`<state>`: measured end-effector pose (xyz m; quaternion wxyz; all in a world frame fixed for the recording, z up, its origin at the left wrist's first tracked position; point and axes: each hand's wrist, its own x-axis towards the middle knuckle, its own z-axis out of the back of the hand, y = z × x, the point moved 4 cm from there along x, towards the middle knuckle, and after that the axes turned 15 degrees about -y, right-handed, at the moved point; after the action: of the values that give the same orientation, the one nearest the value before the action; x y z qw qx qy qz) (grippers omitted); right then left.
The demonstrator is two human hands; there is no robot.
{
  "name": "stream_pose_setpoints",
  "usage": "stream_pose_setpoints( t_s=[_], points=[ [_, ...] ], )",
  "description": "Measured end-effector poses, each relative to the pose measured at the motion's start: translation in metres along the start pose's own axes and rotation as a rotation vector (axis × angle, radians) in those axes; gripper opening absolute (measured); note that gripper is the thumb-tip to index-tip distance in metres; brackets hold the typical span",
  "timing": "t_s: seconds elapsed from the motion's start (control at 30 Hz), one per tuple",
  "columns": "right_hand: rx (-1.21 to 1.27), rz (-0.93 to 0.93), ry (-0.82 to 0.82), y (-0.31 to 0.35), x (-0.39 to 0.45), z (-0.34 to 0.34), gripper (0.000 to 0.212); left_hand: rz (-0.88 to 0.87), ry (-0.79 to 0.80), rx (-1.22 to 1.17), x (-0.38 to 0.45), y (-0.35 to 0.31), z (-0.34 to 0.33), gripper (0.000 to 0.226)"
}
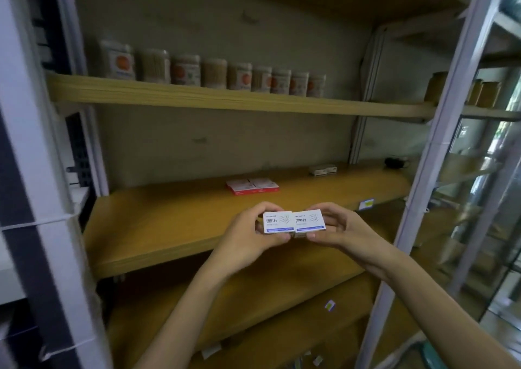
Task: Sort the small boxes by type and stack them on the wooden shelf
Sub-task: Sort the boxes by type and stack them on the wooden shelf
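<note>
Up front, both hands hold white paperclip boxes with blue stripes side by side, touching, above the front edge of the middle wooden shelf [158,227]. The left hand [251,236] curls around the left white box [277,222], thumb beneath and fingers over the far edge; the right hand [342,229] pinches the right white box [309,220] the same way. More box edges show under the top pair, though how many I cannot tell.

At twelve o'clock from the hands, further back on the same board, lies a flat group of red-and-white boxes [252,186]. At one o'clock, near the back wall, sits a small pale box stack [322,169], and beyond it at two o'clock a dark object [396,162], too blurred to name. A blue-and-yellow price tag [366,203] sticks to the shelf's front edge at two o'clock.

On the upper shelf [197,95] stands a row of clear jars with orange labels [214,72]. A white metal upright [439,148] frames the right side.
</note>
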<state>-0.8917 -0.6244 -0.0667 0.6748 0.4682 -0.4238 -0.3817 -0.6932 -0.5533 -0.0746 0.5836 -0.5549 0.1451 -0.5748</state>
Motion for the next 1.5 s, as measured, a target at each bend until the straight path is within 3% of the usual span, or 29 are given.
stream_pose_setpoints(
  t_s=[0.37, 0.67, 0.83, 0.97, 1.07, 1.3, 1.5],
  points=[
    [-0.254, 0.135, -0.051, -0.041, 0.121, 0.086, 0.039, -0.038, -0.02, 0.302, 0.103, 0.014, -0.091, 0.035],
    [-0.396, 0.088, -0.044, -0.091, 0.257, 0.173, 0.041, 0.115, -0.038, 0.584, 0.172, 0.025, -0.166, 0.053],
    [-0.437, 0.024, -0.038, -0.121, 0.314, 0.195, 0.047, 0.191, 0.019, 0.755, 0.204, 0.032, -0.206, 0.054],
    [-0.53, 0.083, -0.097, -0.13, 0.352, 0.202, 0.061, 0.194, 0.014, 0.841, 0.23, 0.032, -0.233, 0.053],
    [-0.645, 0.158, -0.153, -0.129, 0.369, 0.205, 0.074, 0.192, -0.03, 0.92, 0.247, 0.032, -0.248, 0.054],
    [-0.69, 0.293, -0.116, -0.127, 0.387, 0.205, 0.063, 0.182, -0.187, 0.957, 0.285, 0.042, -0.269, 0.062],
    [-0.71, 0.383, -0.055, -0.123, 0.38, 0.206, 0.058, 0.194, -0.308, 0.959, 0.3, 0.049, -0.276, 0.088]
  ],
)
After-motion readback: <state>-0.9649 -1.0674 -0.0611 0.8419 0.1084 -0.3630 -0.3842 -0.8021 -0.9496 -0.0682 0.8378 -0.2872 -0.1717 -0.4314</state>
